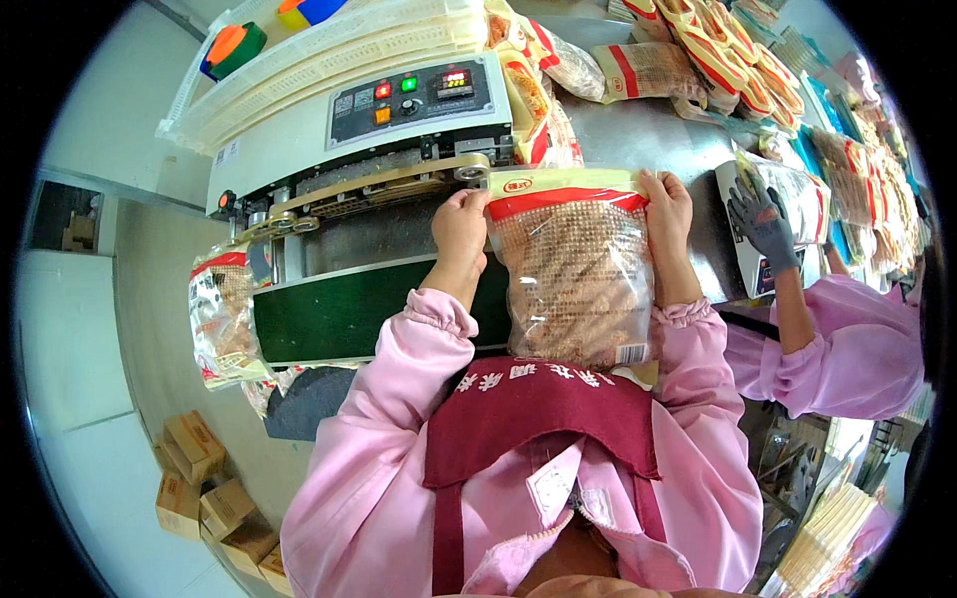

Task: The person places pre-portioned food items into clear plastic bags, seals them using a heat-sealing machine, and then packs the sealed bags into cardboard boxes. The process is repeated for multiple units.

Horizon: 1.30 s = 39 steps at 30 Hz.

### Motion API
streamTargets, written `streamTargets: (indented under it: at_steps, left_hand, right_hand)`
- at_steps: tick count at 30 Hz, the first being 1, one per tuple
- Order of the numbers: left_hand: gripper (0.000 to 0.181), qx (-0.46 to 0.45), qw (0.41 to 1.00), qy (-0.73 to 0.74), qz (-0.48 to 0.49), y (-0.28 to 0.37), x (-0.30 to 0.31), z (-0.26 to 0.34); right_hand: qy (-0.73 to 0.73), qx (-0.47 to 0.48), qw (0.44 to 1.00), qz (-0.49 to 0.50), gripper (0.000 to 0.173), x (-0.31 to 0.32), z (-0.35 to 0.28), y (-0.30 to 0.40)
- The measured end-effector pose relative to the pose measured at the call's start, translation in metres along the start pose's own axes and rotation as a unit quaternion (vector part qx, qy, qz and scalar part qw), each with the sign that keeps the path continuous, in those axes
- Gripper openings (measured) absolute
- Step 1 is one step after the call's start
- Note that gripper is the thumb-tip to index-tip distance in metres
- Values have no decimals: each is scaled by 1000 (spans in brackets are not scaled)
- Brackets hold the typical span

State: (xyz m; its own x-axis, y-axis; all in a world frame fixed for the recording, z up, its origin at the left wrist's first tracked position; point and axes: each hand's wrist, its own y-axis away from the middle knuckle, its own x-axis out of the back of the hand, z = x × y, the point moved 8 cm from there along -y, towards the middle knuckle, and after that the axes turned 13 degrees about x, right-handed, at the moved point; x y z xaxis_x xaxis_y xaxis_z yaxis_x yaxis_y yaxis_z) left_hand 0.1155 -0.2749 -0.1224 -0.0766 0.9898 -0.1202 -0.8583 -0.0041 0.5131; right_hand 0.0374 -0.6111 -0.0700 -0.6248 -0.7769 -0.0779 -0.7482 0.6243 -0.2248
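Observation:
A filled clear plastic food bag (576, 276) with a cream and red top band hangs upright in front of my chest. My left hand (460, 228) pinches its top left corner, and my right hand (668, 209) grips the top right corner. The bag's top edge is stretched flat between them. Just left of that edge is the inlet end of a continuous band sealer (359, 142), whose tan sealing belt (389, 179) runs away to the left. Beneath the belt lies a dark green conveyor (336, 310), partly covered by my left forearm.
Another bag (224, 318) is at the conveyor's far left end. Filled bags (718, 52) with gaping tops are heaped on the metal table (635, 131). At right, a co-worker's gloved hand (762, 217) touches a bag on a white scale (736, 254). Cardboard boxes (193, 448) sit on the floor.

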Motion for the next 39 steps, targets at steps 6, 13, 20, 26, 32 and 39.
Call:
streamTargets:
  at_steps: [6,13,20,26,32,39]
  left_hand:
    - [19,-52,997,-17,62,13,32,26]
    - [25,-61,988,-65,124,-9,95,21]
    - [22,-71,987,-49,138,-8,149,38]
    - [30,-61,987,90,114,5,231,48]
    - [28,-104,976,104,160,69,269,96]
    - [22,-137,984,76,84,123,225,128]
  right_hand:
    - [54,16,998,-7,23,-34,21,0]
    - [98,9,994,-40,24,-92,28,14]
    - [180,46,979,-88,32,-147,22,41]
    - [264,123,956,-17,31,-144,-28,49]
    - [238,238,941,-46,24,-152,-19,12]
    - [15,323,946,-18,5,-112,-118,-50]
